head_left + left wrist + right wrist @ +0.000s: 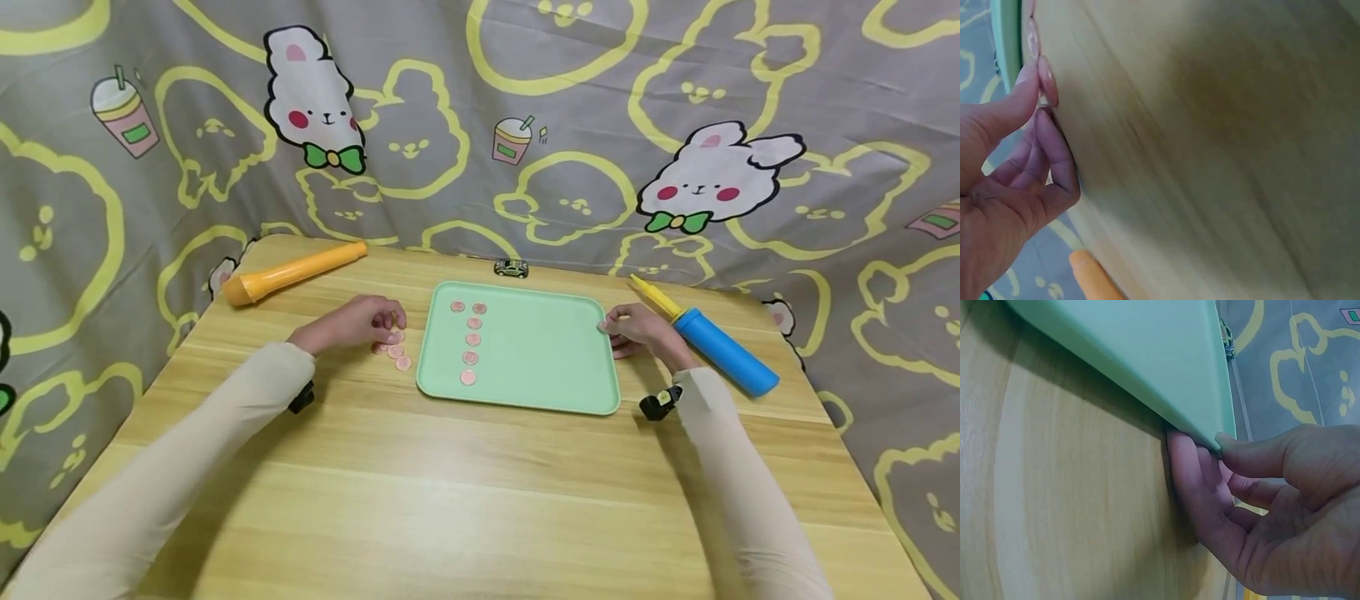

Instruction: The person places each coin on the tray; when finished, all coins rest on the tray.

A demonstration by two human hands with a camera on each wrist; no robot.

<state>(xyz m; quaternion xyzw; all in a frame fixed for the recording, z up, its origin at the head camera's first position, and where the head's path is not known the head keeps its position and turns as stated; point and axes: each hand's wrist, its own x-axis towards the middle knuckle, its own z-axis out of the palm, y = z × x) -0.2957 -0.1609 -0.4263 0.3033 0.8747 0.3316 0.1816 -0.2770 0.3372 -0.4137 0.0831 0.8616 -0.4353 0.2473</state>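
My left hand is at a small pile of copper-coloured coins on the table, left of the tray. In the left wrist view its thumb and forefinger pinch at a coin, partly hidden by the fingers. On the light green tray lie several more coins, most of them in a column near its left side, with one beside the column's top. My right hand grips the tray's right edge. In the right wrist view the thumb lies on the rim and the fingers reach underneath.
An orange tube-shaped thing lies at the back left of the wooden table. A small toy car stands behind the tray. A blue and yellow hand pump lies to the right. Patterned cloth hangs behind the table.
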